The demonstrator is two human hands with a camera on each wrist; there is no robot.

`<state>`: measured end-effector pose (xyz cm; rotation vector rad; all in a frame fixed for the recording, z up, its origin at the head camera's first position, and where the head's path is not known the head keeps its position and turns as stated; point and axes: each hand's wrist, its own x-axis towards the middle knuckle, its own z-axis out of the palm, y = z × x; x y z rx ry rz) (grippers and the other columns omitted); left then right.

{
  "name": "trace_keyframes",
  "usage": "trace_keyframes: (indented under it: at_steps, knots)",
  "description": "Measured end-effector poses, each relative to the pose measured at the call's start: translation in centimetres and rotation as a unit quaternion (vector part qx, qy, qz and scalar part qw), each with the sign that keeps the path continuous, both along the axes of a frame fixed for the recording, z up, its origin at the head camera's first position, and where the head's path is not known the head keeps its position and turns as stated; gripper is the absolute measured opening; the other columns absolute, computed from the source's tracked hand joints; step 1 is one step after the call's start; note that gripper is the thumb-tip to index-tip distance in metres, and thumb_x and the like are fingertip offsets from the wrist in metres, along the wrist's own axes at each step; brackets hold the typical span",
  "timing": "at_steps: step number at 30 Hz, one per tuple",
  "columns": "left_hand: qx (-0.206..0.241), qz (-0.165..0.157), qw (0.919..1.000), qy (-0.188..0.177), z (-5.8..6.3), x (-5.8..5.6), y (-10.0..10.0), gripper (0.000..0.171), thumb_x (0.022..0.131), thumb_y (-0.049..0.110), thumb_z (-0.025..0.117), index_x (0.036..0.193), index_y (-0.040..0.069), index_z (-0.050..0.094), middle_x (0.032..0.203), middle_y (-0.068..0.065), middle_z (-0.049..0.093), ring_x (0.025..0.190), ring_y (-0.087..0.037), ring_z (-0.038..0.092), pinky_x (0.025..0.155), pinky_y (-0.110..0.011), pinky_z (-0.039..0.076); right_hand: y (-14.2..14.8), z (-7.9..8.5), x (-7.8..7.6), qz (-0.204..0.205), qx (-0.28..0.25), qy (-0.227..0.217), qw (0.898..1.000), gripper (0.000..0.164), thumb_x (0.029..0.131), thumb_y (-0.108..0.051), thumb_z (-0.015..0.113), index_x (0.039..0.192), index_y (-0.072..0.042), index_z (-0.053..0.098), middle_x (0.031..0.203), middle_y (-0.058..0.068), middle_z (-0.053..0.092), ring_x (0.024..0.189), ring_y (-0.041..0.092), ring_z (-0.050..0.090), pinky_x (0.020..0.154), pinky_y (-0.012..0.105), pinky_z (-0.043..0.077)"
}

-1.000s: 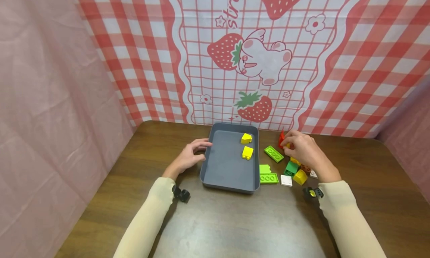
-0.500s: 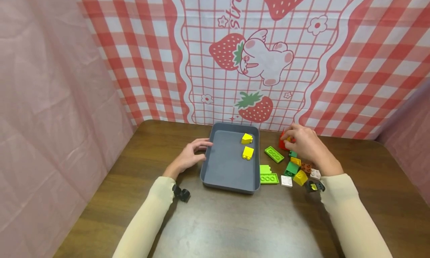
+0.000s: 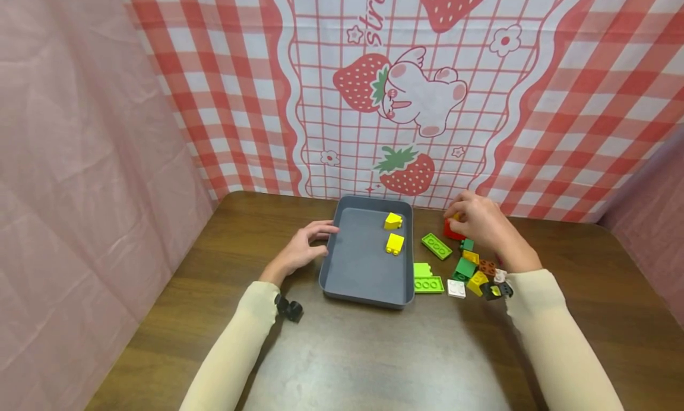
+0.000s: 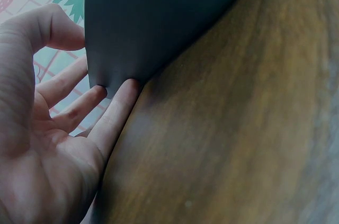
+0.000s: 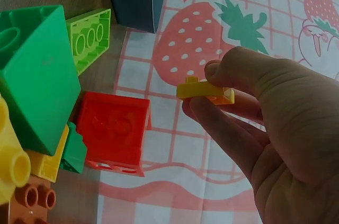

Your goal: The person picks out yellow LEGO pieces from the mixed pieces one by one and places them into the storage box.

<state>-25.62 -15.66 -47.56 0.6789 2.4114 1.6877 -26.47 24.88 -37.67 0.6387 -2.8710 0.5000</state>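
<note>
My right hand (image 3: 481,221) pinches a small yellow brick (image 5: 204,91) between thumb and fingers, at the back right of the table. Just below that hand is a red block (image 5: 114,131), apart from the yellow brick in the right wrist view. My left hand (image 3: 294,250) rests against the left side of a dark grey tray (image 3: 358,274), its fingertips touching the outer wall, as the left wrist view shows. Two yellow blocks lie in the tray's right half: a slanted one (image 3: 392,221) behind and a squarer one (image 3: 395,244) in front.
Right of the tray lie lime green bricks (image 3: 436,246), a white brick (image 3: 456,288), green blocks (image 3: 464,269), a yellow block (image 3: 477,283) and a brown brick (image 3: 487,267). A checked strawberry cloth (image 3: 406,102) hangs behind the table's back edge.
My right hand has shifted slightly back and to the left, with the yellow brick now between its fingertips above the red block. The left hand and tray stay where they were.
</note>
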Motion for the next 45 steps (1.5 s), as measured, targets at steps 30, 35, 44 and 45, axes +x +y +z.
trace_keyframes:
  at_steps: [30, 35, 44, 45]
  knots:
    - [0.001, 0.000, 1.0000, 0.003, 0.1, -0.2, 0.0, 0.052, 0.082, -0.009, 0.063, 0.134, -0.001, 0.060, 0.156, -0.019, 0.041, 0.132, -0.040, 0.052, 0.105, -0.058, 0.048, -2.1, -1.6, -1.6, 0.032, -0.003, -0.023, 0.999, 0.016, 0.084, -0.008, 0.073, 0.097, -0.001, 0.079, 0.108, 0.018, 0.068, 0.092, 0.033, 0.062, 0.078, 0.051, 0.059]
    - [0.013, -0.004, 0.9999, -0.001, 0.0, -0.2, 0.0, 0.052, 0.083, -0.011, 0.063, 0.134, -0.003, 0.060, 0.156, -0.022, 0.040, 0.132, -0.043, 0.051, 0.105, -0.061, 0.046, -3.0, -2.1, -1.9, 0.049, 0.000, -0.007, 0.999, 0.015, 0.083, -0.008, 0.073, 0.095, -0.001, 0.079, 0.103, 0.015, 0.068, 0.083, 0.028, 0.063, 0.072, 0.046, 0.060]
    - [0.008, -0.016, 0.9998, -0.012, 1.1, 0.5, 0.0, 0.051, 0.084, -0.014, 0.059, 0.135, -0.011, 0.055, 0.157, -0.031, 0.034, 0.134, -0.050, 0.045, 0.106, -0.064, 0.043, -4.7, -2.1, -1.9, 0.063, -0.003, -0.005, 0.998, 0.013, 0.083, -0.009, 0.075, 0.095, -0.005, 0.080, 0.101, 0.012, 0.068, 0.083, 0.026, 0.064, 0.073, 0.045, 0.059]
    - [0.007, -0.017, 0.9998, -0.012, 1.6, 0.8, 0.1, 0.051, 0.084, -0.014, 0.059, 0.135, -0.011, 0.055, 0.156, -0.032, 0.034, 0.134, -0.051, 0.045, 0.106, -0.064, 0.043, -4.9, -2.1, -1.9, 0.066, -0.005, -0.002, 0.998, 0.013, 0.083, -0.009, 0.075, 0.095, -0.005, 0.080, 0.101, 0.012, 0.069, 0.084, 0.026, 0.064, 0.073, 0.045, 0.059]
